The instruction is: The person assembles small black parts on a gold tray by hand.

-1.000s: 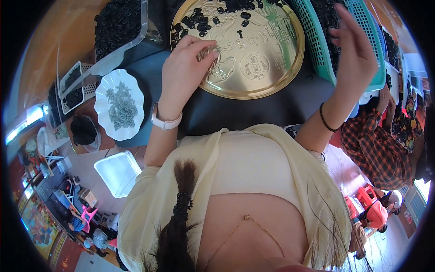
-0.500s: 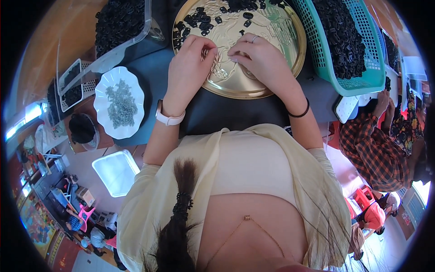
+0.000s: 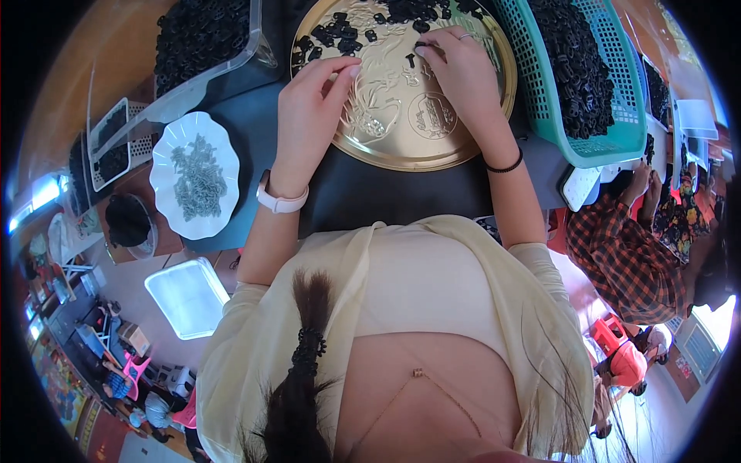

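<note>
A round gold tray (image 3: 370,150) with embossed designs lies in front of me, small black plastic pieces (image 3: 332,35) scattered over its far part. Over its right side, my right hand (image 3: 465,77) has thumb and fingers closed at a small black plastic piece (image 3: 421,45). A thin T-shaped black piece (image 3: 411,59) rests on the tray just left of those fingertips. Above the tray's left side my left hand (image 3: 311,100) is closed, thumb and index finger pinched together. What it holds, if anything, is too small to make out.
A white scalloped dish (image 3: 164,158) of small greyish pieces stands left. Behind it is a clear bin (image 3: 258,46) heaped with black pieces. A green basket (image 3: 552,116) of similar pieces borders the tray's right. A person in a checked shirt (image 3: 625,247) works farther right.
My right hand has moved away from the left, up and right to a black piece on the tray. My left hand has shifted slightly left, and the tray's near middle is uncovered.
</note>
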`<state>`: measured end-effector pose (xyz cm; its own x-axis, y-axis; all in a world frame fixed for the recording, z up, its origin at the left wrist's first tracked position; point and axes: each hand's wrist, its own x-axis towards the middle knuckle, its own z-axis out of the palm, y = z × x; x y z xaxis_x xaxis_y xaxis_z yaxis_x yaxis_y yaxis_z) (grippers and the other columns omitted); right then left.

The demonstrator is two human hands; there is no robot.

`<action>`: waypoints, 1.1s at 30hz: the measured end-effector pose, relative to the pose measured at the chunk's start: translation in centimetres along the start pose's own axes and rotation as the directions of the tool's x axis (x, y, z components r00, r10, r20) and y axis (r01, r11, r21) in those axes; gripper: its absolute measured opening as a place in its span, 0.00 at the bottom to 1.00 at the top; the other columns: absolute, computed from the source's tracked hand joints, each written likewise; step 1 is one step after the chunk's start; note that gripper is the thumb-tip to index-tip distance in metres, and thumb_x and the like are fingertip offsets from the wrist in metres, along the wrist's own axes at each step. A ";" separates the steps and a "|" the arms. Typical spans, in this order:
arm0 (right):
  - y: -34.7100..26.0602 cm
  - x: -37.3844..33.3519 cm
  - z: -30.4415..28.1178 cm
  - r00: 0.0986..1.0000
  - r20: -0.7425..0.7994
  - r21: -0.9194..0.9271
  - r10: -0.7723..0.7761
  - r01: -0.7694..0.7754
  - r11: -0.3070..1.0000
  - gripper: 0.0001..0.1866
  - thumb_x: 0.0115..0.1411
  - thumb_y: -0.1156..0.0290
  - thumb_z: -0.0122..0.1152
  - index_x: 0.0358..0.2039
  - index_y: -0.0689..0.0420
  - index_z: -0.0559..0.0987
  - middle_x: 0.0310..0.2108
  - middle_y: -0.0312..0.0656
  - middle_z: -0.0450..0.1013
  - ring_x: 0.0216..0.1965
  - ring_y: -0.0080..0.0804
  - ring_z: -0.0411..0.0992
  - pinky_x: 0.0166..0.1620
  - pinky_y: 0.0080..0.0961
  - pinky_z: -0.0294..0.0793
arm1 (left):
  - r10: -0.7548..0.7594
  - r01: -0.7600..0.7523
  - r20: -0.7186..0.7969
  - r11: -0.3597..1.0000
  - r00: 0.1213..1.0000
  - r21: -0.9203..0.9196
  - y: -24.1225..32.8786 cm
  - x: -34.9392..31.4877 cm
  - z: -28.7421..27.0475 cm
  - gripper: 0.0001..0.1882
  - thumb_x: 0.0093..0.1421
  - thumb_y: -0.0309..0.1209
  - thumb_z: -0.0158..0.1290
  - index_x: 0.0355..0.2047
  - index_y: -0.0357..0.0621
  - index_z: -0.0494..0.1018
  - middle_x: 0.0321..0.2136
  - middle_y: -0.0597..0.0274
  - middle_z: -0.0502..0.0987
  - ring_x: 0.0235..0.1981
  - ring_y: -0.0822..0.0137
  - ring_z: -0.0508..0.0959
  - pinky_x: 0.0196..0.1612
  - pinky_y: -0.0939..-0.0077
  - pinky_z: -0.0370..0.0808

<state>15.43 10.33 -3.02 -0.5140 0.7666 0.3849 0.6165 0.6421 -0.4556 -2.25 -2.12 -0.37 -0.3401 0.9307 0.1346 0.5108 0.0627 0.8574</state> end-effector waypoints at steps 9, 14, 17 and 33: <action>-4.5 -1.0 -1.5 0.953 0.234 0.447 0.194 -0.283 0.849 0.12 0.56 0.65 0.60 0.37 0.57 0.80 0.25 0.46 0.76 0.24 0.34 0.74 0.31 0.24 0.72 | -0.083 0.068 -0.014 0.891 0.996 -0.449 0.1 -0.2 0.9 0.10 0.57 0.24 0.56 0.39 0.39 0.71 0.38 0.61 0.78 0.33 0.78 0.76 0.32 0.88 0.72; -5.6 -1.0 -2.4 0.941 0.299 0.483 0.160 -0.294 0.825 0.12 0.56 0.64 0.60 0.37 0.57 0.81 0.24 0.46 0.75 0.24 0.33 0.73 0.30 0.24 0.71 | -0.033 0.023 -0.018 0.908 0.999 -0.419 0.0 -0.1 1.1 0.09 0.58 0.24 0.56 0.35 0.41 0.66 0.38 0.58 0.78 0.35 0.76 0.77 0.32 0.87 0.72; -5.0 -1.1 -1.9 0.965 0.237 0.501 0.111 -0.219 0.837 0.11 0.56 0.65 0.60 0.36 0.57 0.80 0.24 0.46 0.74 0.24 0.35 0.72 0.30 0.26 0.71 | -0.068 0.065 0.007 0.898 0.998 -0.435 0.1 0.0 0.9 0.09 0.58 0.24 0.56 0.35 0.42 0.65 0.38 0.57 0.78 0.35 0.75 0.77 0.32 0.87 0.72; -4.9 -0.8 -2.4 0.985 0.171 0.342 -0.024 -0.036 0.939 0.09 0.55 0.69 0.58 0.33 0.59 0.80 0.27 0.48 0.74 0.29 0.46 0.72 0.35 0.34 0.71 | -0.065 0.080 0.049 0.909 0.997 -0.409 0.0 -0.2 1.1 0.12 0.57 0.25 0.57 0.34 0.43 0.63 0.36 0.59 0.78 0.35 0.77 0.76 0.32 0.86 0.73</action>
<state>14.22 6.52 0.84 -0.6231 0.7400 0.2532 0.3934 0.5763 -0.7163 -1.31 -1.93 -0.96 -0.3332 0.9413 0.0538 0.1144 -0.0163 0.9933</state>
